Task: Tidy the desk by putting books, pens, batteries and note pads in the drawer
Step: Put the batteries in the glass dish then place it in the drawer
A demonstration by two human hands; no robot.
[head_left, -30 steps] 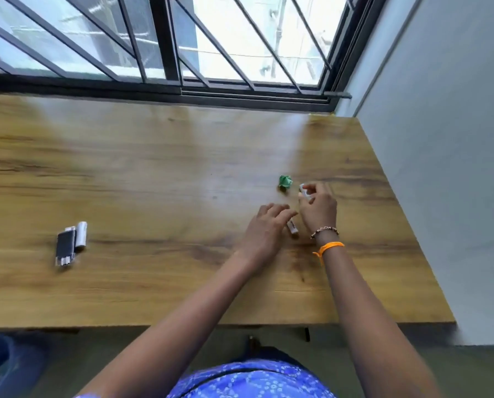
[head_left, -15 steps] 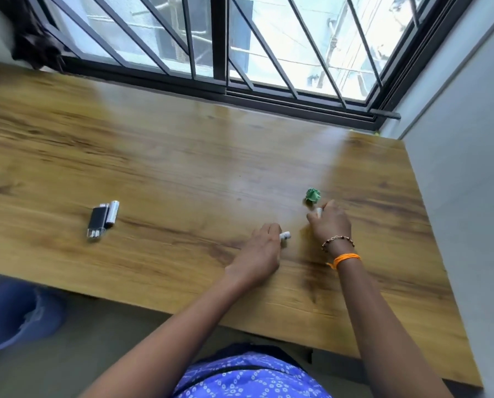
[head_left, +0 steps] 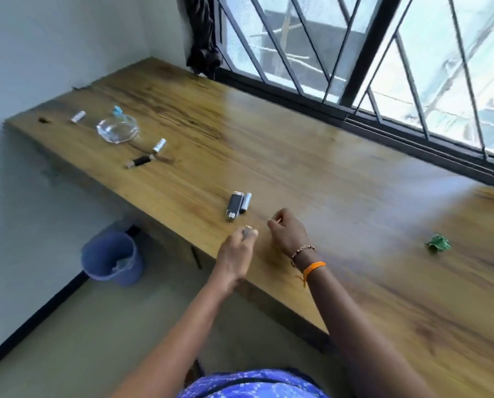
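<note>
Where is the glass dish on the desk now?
The glass dish is at the desk's far left end, between two silver batteries.

A glossy brown wood-grain counter (head_left: 311, 168) is seen under the fingers (head_left: 247, 234); beyond them, a shiny silver metallic cylindrical battery (head_left: 245, 202) and a clear glass dish (head_left: 117, 129).

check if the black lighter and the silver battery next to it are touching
Touching. The head view shows the black lighter and the silver battery lying side by side near the desk's front edge, with no wood visible between them.
</note>
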